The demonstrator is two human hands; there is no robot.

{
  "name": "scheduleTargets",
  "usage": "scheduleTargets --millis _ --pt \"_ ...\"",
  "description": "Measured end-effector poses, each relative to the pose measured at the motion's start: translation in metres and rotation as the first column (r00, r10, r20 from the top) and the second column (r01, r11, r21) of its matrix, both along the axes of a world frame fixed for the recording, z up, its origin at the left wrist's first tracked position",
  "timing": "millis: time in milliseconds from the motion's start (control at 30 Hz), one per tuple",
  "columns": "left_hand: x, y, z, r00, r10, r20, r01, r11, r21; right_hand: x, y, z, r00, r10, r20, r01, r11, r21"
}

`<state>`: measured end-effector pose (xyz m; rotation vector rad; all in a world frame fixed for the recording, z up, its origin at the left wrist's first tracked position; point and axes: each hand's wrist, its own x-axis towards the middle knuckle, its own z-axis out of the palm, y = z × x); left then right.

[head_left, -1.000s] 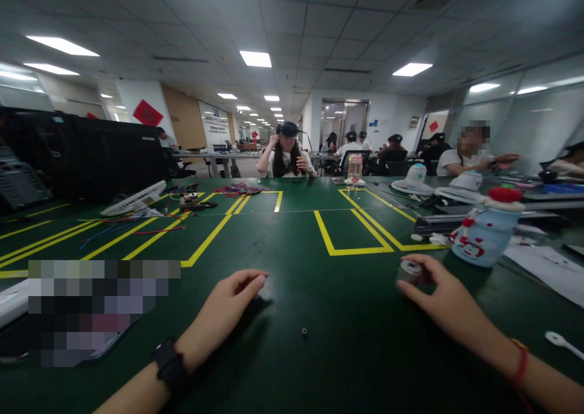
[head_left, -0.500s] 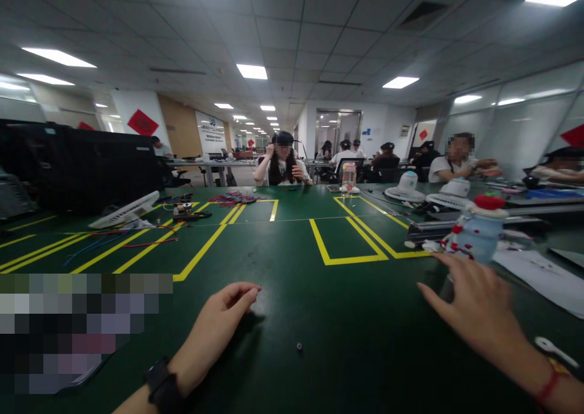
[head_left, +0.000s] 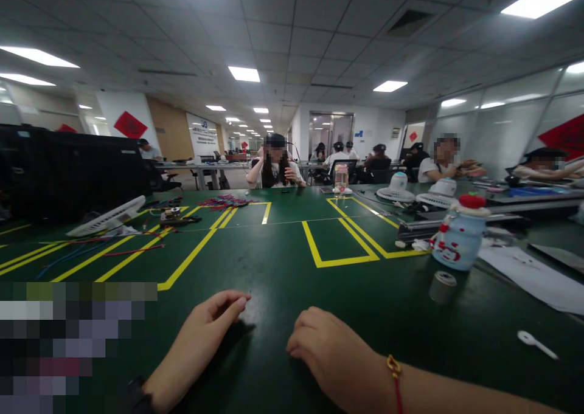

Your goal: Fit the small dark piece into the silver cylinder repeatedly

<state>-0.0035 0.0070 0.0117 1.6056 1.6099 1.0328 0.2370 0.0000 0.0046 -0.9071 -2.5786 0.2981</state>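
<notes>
My left hand (head_left: 201, 338) is held low over the green table (head_left: 264, 250), thumb and index finger pinched together. A tiny dark tip shows at those fingertips, too small to name. To its right, my right hand (head_left: 335, 353) reaches in from the right edge with its fingers curled down and together, near the tabletop. Whatever lies under or between the right fingers is hidden. A small grey cylinder, spool-like (head_left: 442, 287), stands to the right of that hand. Behind it is a light-blue bottle with a red lid (head_left: 460, 238).
A white spoon-shaped piece (head_left: 537, 345) and paper sheets (head_left: 529, 277) lie at right. Yellow tape (head_left: 347, 261) marks the tabletop. Wires (head_left: 137, 251), a white fan (head_left: 109, 218) and a black case (head_left: 73, 177) are at left. A person (head_left: 276, 165) sits opposite.
My right hand has moved left from beside the bottle and its fingers have curled. The small round metal piece on the table is now out of sight. My left hand keeps its pinch.
</notes>
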Motion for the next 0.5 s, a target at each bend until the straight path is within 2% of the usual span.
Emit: scheduleTargets --millis 100,167,200,233,300,367,400,433,500 --pt "0.000 -0.002 0.002 1.000 0.007 -0.012 -0.007 1.000 -0.018 0.032 0.007 0.024 0.985 -0.165 -0.054 0.166 0.986 0.007" --pt "0.001 -0.003 0.003 1.000 0.013 -0.006 -0.013 0.999 -0.031 0.067 0.015 0.046 0.953 -0.302 -0.033 0.304 0.949 0.085" --pt "0.001 -0.003 0.003 1.000 0.018 0.001 -0.018 0.999 -0.036 0.088 0.019 0.056 0.920 -0.391 -0.015 0.389 0.909 0.146" --pt "0.001 -0.003 0.003 1.000 0.025 0.007 -0.025 0.999 -0.040 0.111 0.023 0.065 0.865 -0.503 0.006 0.491 0.847 0.202" --pt "0.002 -0.003 0.003 1.000 0.028 0.014 -0.028 0.999 -0.046 0.159 0.031 0.075 0.691 -0.721 0.047 0.687 0.676 0.267" --pt "0.002 -0.002 0.002 0.999 0.032 0.008 -0.031 0.999 -0.039 0.202 0.036 0.077 0.523 -0.847 0.091 0.811 0.528 0.252" --pt "0.002 -0.002 0.002 1.000 0.029 0.003 -0.029 0.999 -0.037 0.219 0.038 0.075 0.476 -0.872 0.114 0.842 0.489 0.228" --pt "0.002 -0.002 0.002 1.000 0.028 -0.002 -0.028 0.999 -0.035 0.233 0.039 0.072 0.454 -0.881 0.133 0.858 0.473 0.202" --pt "0.003 -0.003 0.003 0.999 0.031 -0.009 -0.031 0.999 -0.029 0.250 0.041 0.066 0.454 -0.877 0.155 0.866 0.476 0.155"
